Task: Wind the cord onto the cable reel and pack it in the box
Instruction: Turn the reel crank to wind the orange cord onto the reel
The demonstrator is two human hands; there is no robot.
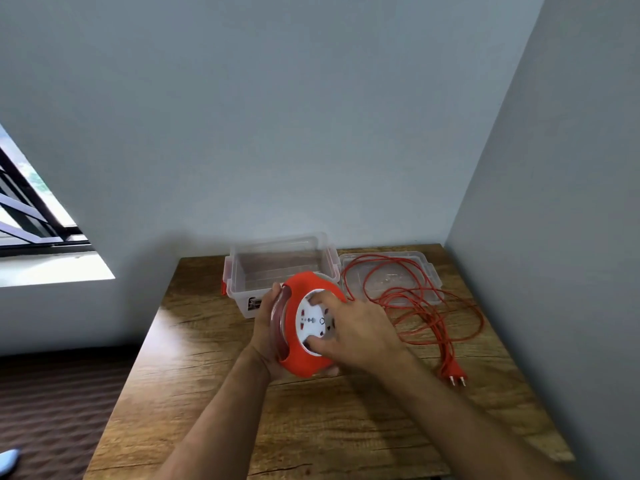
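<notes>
An orange cable reel with a white socket face is held tilted above the wooden table. My left hand grips its back and left rim. My right hand lies on the white face, fingers pressed into its recesses. The orange cord lies in loose loops to the right, ending in an orange two-pin plug. An open clear plastic box with red clips stands behind the reel.
The box's clear lid lies flat at the back right, partly under cord loops. Walls close the table at the back and right. A window is at the left, with dark floor below.
</notes>
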